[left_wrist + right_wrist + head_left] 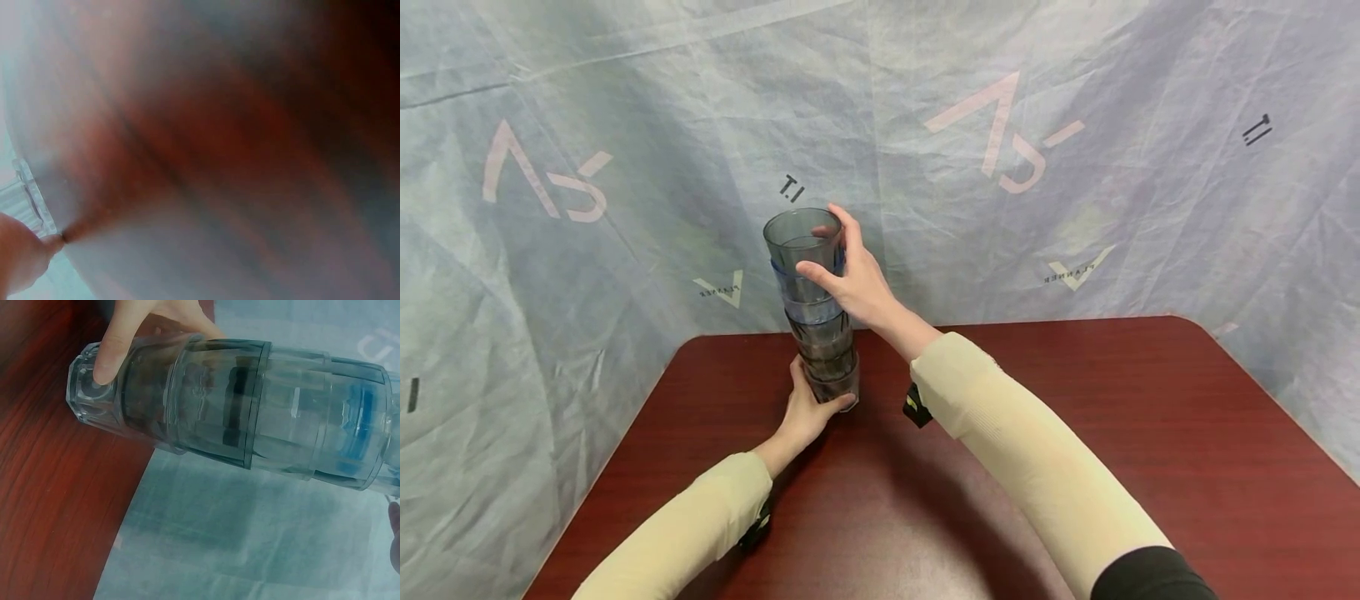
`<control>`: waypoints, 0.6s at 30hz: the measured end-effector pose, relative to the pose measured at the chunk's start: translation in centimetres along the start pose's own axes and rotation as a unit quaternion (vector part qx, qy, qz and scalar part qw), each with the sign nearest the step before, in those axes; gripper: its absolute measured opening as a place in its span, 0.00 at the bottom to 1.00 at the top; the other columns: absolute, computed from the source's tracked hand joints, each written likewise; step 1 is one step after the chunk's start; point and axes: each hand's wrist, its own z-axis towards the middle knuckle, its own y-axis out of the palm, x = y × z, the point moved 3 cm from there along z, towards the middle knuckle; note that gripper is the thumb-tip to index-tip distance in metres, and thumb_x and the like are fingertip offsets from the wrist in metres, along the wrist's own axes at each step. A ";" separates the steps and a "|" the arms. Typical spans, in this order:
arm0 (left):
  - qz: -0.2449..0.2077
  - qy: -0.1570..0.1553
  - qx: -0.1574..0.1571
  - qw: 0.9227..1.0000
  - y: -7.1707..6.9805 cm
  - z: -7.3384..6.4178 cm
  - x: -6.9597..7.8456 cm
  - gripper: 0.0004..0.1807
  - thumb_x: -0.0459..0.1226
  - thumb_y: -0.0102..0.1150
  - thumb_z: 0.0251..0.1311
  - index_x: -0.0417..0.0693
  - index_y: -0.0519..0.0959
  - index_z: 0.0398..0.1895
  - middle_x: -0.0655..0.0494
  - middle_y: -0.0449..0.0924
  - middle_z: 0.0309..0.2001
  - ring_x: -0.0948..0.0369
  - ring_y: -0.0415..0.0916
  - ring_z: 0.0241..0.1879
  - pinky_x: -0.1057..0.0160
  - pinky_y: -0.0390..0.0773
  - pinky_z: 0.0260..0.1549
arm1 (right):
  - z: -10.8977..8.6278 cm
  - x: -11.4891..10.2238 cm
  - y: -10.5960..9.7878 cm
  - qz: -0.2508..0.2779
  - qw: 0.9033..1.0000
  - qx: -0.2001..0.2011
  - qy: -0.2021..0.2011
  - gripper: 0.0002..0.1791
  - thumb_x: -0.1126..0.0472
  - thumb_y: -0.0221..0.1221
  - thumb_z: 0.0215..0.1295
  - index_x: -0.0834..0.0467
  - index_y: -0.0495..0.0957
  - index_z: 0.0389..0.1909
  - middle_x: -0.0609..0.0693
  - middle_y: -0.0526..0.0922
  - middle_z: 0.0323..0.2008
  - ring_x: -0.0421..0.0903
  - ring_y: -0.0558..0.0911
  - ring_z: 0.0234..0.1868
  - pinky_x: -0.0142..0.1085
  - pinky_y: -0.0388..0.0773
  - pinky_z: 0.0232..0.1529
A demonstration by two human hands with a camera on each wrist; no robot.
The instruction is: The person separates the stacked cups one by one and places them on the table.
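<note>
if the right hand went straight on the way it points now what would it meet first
The top glass, which the right hand has its thumb and fingers around. Beyond that, probably the hanging cloth, though its depth behind is unclear.

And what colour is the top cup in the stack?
The top cup is see-through with a smoky grey tint; the head view shows it best.
</note>
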 end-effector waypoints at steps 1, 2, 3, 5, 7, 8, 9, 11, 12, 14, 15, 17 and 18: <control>-0.001 -0.001 0.001 1.000 0.0 -0.1 0.0 0.56 0.42 0.74 0.51 0.53 0.40 0.72 0.38 0.64 0.65 0.46 0.64 0.64 0.46 0.62 0.61 | 0.0 0.0 0.0 0.001 1.000 0.000 0.001 0.51 0.29 0.52 0.61 0.52 0.43 0.75 0.49 0.70 0.62 0.44 0.67 0.47 0.38 0.65 0.41; -0.001 -0.002 0.000 1.000 0.0 -0.1 0.0 0.56 0.42 0.74 0.52 0.53 0.40 0.72 0.37 0.63 0.66 0.46 0.63 0.64 0.46 0.62 0.61 | -0.1 0.0 0.1 -0.001 1.000 -0.002 0.003 0.50 0.31 0.53 0.63 0.52 0.43 0.75 0.49 0.70 0.62 0.44 0.67 0.47 0.38 0.66 0.41; 0.000 -0.004 -0.001 1.000 0.0 -0.1 -0.1 0.56 0.42 0.74 0.52 0.52 0.40 0.72 0.37 0.63 0.66 0.46 0.63 0.64 0.46 0.61 0.62 | -0.1 -0.1 0.1 -0.001 1.000 -0.005 0.005 0.48 0.34 0.54 0.64 0.52 0.43 0.75 0.48 0.69 0.62 0.43 0.67 0.47 0.37 0.66 0.42; 0.001 -0.011 -0.004 1.000 0.0 -0.2 -0.2 0.57 0.42 0.74 0.52 0.53 0.39 0.72 0.38 0.62 0.66 0.47 0.62 0.65 0.46 0.61 0.62 | -0.2 -0.2 0.2 -0.005 1.000 -0.010 0.010 0.46 0.41 0.57 0.67 0.53 0.43 0.75 0.48 0.69 0.62 0.43 0.68 0.48 0.37 0.67 0.43; 0.002 -0.017 -0.007 1.000 -0.1 -0.3 -0.2 0.57 0.42 0.74 0.52 0.54 0.38 0.73 0.39 0.61 0.67 0.48 0.62 0.66 0.46 0.61 0.62 | -0.2 -0.2 0.2 -0.012 1.000 -0.012 0.014 0.45 0.45 0.58 0.68 0.54 0.43 0.75 0.47 0.68 0.63 0.42 0.69 0.51 0.37 0.68 0.46; 0.003 -0.018 -0.010 1.000 -0.1 -0.3 -0.3 0.57 0.42 0.73 0.53 0.54 0.37 0.73 0.40 0.61 0.67 0.48 0.62 0.66 0.46 0.61 0.62 | -0.2 -0.3 0.2 -0.017 1.000 -0.012 0.015 0.44 0.48 0.58 0.69 0.55 0.42 0.75 0.47 0.68 0.63 0.42 0.69 0.52 0.37 0.68 0.46; 0.001 -0.017 -0.012 1.000 -0.1 -0.3 -0.3 0.58 0.42 0.73 0.53 0.55 0.37 0.73 0.40 0.61 0.67 0.48 0.61 0.66 0.46 0.61 0.63 | -0.2 -0.4 0.2 -0.019 1.000 -0.011 0.015 0.44 0.50 0.59 0.69 0.55 0.42 0.75 0.47 0.68 0.63 0.42 0.69 0.53 0.38 0.68 0.47; -0.002 -0.015 -0.015 1.000 -0.1 -0.2 -0.2 0.58 0.42 0.73 0.53 0.55 0.37 0.73 0.41 0.60 0.67 0.49 0.61 0.66 0.46 0.61 0.63 | -0.2 -0.5 0.1 -0.026 1.000 -0.009 0.015 0.44 0.51 0.59 0.69 0.56 0.42 0.75 0.46 0.67 0.64 0.41 0.68 0.56 0.38 0.68 0.49; -0.004 -0.012 -0.016 1.000 -0.1 -0.1 -0.2 0.58 0.42 0.73 0.53 0.54 0.37 0.73 0.41 0.60 0.67 0.48 0.61 0.66 0.46 0.61 0.63 | -0.2 -0.5 0.0 -0.029 0.999 -0.008 0.016 0.45 0.51 0.59 0.69 0.55 0.42 0.75 0.46 0.67 0.64 0.41 0.68 0.58 0.38 0.68 0.51; -0.007 -0.010 -0.017 1.000 -0.1 -0.1 -0.1 0.58 0.42 0.73 0.52 0.54 0.37 0.73 0.41 0.61 0.67 0.48 0.61 0.66 0.46 0.61 0.62 | -0.2 -0.7 0.0 -0.031 0.999 -0.009 0.015 0.45 0.52 0.59 0.69 0.55 0.41 0.75 0.46 0.66 0.65 0.41 0.67 0.61 0.38 0.67 0.55; -0.008 -0.009 -0.017 1.000 -0.1 0.0 -0.1 0.58 0.42 0.73 0.52 0.54 0.37 0.73 0.40 0.61 0.67 0.48 0.61 0.66 0.46 0.61 0.62 | -0.2 -0.7 -0.1 -0.031 0.999 -0.010 0.015 0.45 0.52 0.59 0.69 0.55 0.41 0.75 0.47 0.66 0.65 0.40 0.66 0.63 0.38 0.66 0.57; -0.007 -0.009 -0.017 1.000 0.0 0.1 -0.1 0.58 0.42 0.74 0.52 0.54 0.37 0.73 0.40 0.61 0.67 0.48 0.62 0.66 0.46 0.61 0.62 | -0.3 -0.8 -0.2 -0.033 0.999 -0.008 0.013 0.45 0.52 0.60 0.69 0.55 0.41 0.75 0.47 0.66 0.65 0.40 0.65 0.65 0.37 0.64 0.60; -0.007 -0.009 -0.017 1.000 0.0 0.1 0.0 0.58 0.42 0.74 0.52 0.54 0.37 0.73 0.40 0.62 0.67 0.48 0.62 0.66 0.46 0.61 0.62 | -0.3 -0.8 -0.3 -0.034 0.999 -0.007 0.012 0.46 0.52 0.60 0.68 0.55 0.41 0.76 0.47 0.66 0.66 0.39 0.64 0.66 0.37 0.63 0.62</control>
